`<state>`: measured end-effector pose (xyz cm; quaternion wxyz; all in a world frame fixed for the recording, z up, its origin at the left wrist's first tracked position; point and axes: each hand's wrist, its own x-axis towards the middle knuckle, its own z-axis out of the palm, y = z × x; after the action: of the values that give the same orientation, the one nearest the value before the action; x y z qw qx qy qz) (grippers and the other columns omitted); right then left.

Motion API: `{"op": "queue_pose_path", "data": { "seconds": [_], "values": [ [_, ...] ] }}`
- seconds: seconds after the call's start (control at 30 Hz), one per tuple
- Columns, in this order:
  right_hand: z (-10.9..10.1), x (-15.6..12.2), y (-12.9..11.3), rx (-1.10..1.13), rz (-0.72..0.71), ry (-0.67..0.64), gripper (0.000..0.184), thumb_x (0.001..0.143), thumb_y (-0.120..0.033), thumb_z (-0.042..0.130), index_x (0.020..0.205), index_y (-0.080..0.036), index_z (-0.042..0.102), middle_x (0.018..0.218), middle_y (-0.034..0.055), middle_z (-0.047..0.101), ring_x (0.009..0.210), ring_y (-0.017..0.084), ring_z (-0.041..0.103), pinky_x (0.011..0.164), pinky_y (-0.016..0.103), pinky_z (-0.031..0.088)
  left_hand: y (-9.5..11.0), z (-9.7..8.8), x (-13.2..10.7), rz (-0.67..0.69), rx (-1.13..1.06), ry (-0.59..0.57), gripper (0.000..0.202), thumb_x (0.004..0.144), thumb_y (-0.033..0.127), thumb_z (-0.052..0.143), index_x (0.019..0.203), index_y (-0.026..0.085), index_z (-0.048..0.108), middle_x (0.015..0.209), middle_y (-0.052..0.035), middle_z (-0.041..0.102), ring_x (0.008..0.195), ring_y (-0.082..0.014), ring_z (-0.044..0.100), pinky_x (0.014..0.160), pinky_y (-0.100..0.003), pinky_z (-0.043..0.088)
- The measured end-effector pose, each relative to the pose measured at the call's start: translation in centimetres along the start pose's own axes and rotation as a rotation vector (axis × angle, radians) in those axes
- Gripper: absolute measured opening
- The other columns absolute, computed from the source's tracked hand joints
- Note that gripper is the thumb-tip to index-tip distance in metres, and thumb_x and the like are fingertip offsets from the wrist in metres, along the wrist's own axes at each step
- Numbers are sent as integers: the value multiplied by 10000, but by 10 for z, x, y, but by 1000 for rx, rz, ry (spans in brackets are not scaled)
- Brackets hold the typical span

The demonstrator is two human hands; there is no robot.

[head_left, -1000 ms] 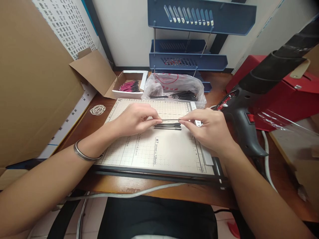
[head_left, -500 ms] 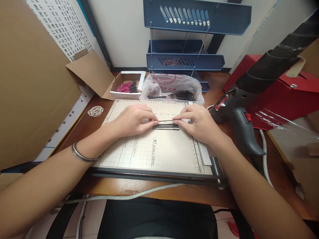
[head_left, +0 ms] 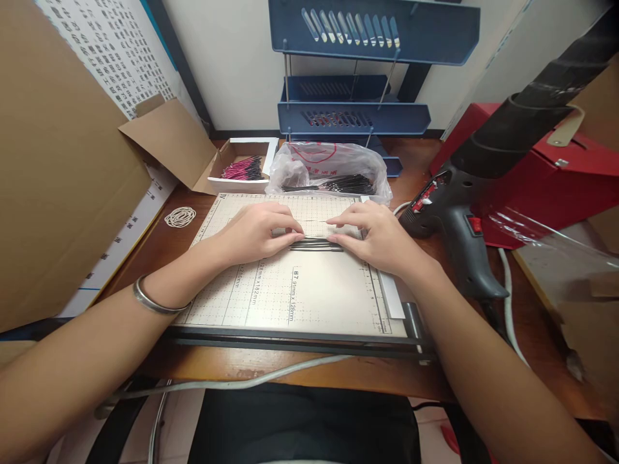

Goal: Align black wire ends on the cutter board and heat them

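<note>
A few thin black sticks [head_left: 315, 244] lie side by side on the gridded cutting board [head_left: 309, 296]. My left hand [head_left: 256, 232] has its fingers pressed together on the left ends of the sticks. My right hand [head_left: 377, 235] pinches their right ends from the other side. Both hands rest on the board, and a silver bangle [head_left: 152, 301] circles my left wrist.
A clear plastic bag [head_left: 333, 169] of black sticks and a white box [head_left: 242, 169] of pink-and-black sticks sit behind the board. A heat gun [head_left: 464, 238] lies at the right by a red box [head_left: 546, 180]. Rubber bands [head_left: 180, 216] lie left; a blue rack [head_left: 358, 96] stands behind.
Both hands have closed in toward each other and lowered the sticks onto the board; the visible length of stick between the fingers has shortened.
</note>
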<state>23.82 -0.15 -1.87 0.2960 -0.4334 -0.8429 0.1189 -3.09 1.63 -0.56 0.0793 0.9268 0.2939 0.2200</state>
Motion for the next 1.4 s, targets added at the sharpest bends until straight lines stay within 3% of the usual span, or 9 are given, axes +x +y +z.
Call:
{"op": "queue_pose_path", "data": {
  "seconds": [0.13, 0.4, 0.67, 0.83, 0.93, 1.03, 1.17, 1.4],
  "values": [
    [-4, -2, 0, -10, 10, 35, 173, 946, -276, 637, 988, -216, 793, 1001, 49, 740, 961, 216, 635, 884, 388, 438, 1, 0, -1, -42, -3, 0, 240, 995, 317, 590, 968, 190, 793, 864, -50, 723, 801, -181, 655, 746, -310, 469],
    [-8, -5, -4, 2, 32, -91, 109, 898, -236, 671, 850, -227, 768, 936, 34, 740, 945, 210, 628, 904, 379, 435, 1, 0, -1, -84, -39, -26, 208, 973, 321, 606, 961, 196, 772, 909, -48, 718, 834, -177, 644, 775, -302, 461],
    [-2, -4, -2, 16, 34, -61, 154, 942, -258, 629, 931, -214, 776, 994, 55, 719, 985, 217, 629, 913, 377, 447, 3, 0, 0, -87, -39, -24, 245, 992, 326, 575, 944, 178, 763, 899, -60, 719, 836, -188, 642, 786, -323, 468],
    [-4, -6, -2, 17, 23, -48, 198, 931, -209, 590, 990, -218, 779, 1027, 52, 714, 1019, 217, 632, 939, 386, 442, 17, -6, 4, -110, 11, -112, 324, 1016, 376, 520, 1147, 164, 728, 1159, -111, 736, 1084, -254, 659, 965, -396, 479],
    [-6, -8, -2, -7, 2, -81, 257, 883, -134, 557, 959, -222, 786, 992, 49, 711, 1010, 221, 631, 929, 391, 432, 39, -9, 4, -154, 86, -251, 509, 1015, 494, 499, 1367, 146, 616, 1449, -158, 613, 1316, -319, 575, 1103, -466, 425],
    [-9, -9, -3, -55, -6, -82, 291, 858, -122, 537, 949, -220, 796, 988, 55, 708, 995, 230, 621, 910, 402, 418, 62, -2, 4, -239, 159, -344, 756, 1007, 630, 433, 1549, 104, 418, 1629, -191, 398, 1508, -351, 379, 1236, -513, 273],
    [-11, -10, -4, -52, -16, -81, 296, 857, -134, 530, 935, -224, 800, 980, 55, 702, 977, 231, 606, 897, 405, 401, 78, 17, 5, -308, 223, -370, 858, 1018, 678, 337, 1606, 55, 294, 1682, -207, 253, 1588, -324, 205, 1292, -507, 118],
    [-12, -10, -4, 26, -50, -97, 270, 836, -111, 538, 786, -215, 782, 900, 40, 684, 915, 196, 604, 868, 370, 406, 100, 33, 5, -393, 215, -371, 897, 1032, 692, 213, 1627, 22, 220, 1701, -198, 123, 1606, -316, 91, 1307, -511, 46]
  ]
}}
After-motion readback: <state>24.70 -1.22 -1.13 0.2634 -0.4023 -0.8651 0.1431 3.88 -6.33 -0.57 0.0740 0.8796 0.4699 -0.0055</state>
